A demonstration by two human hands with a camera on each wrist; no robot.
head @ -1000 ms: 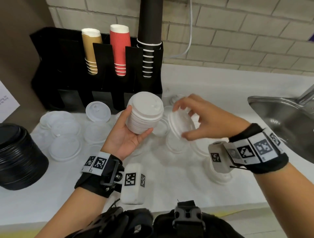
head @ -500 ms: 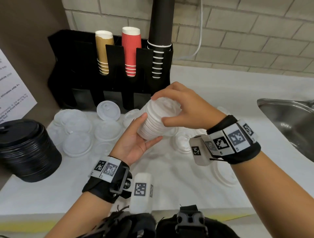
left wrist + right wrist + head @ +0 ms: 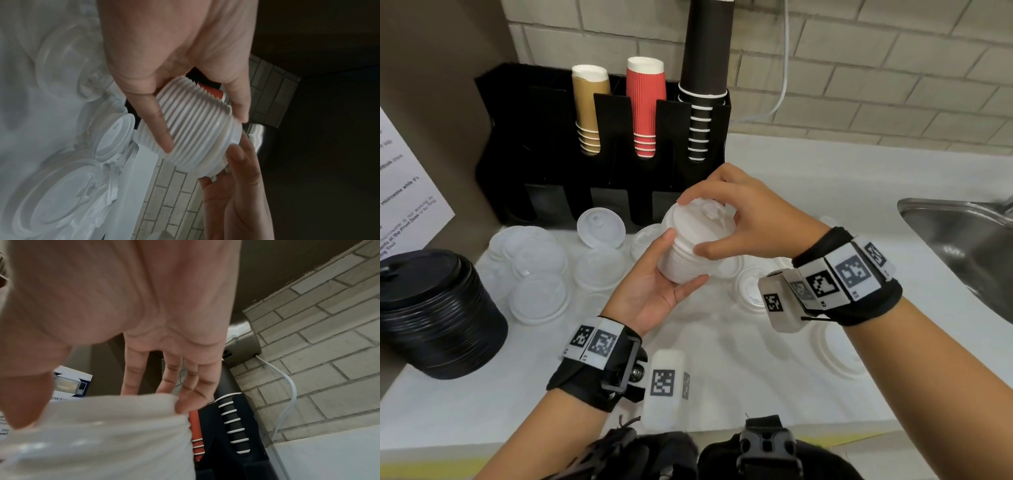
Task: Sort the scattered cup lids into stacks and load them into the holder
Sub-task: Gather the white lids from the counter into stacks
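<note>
While the left hand [image 3: 654, 291] cradles a tall stack of white lids [image 3: 690, 251] from below, thumb and fingers wrapped round its ribbed side, the right hand [image 3: 750, 219] caps the top lid [image 3: 697, 221] with curled fingertips around its rim, apparently seating it onto the pile. Both hands hold the stack in the air above the middle of the counter [image 3: 722, 359], just in front of the black holder [image 3: 544, 144] at the back edge, where 3 columns of paper cups [image 3: 645, 102] stand. Clear lids [image 3: 539, 298] lie scattered toward the counter's left side beside a black lid stack [image 3: 434, 315] at the left edge, and more white lids [image 3: 751, 287] lie flat under the right wrist. The risk from here, judging by the left wrist view, is a crooked seat: the ribs look uneven near the top, and pressing off-centre could tilt the upper lids and fan the pile out of the open palm. A spill would scatter white lids back among the clear ones. The sink [image 3: 962, 240] at the right edge lies close enough to catch strays.
</note>
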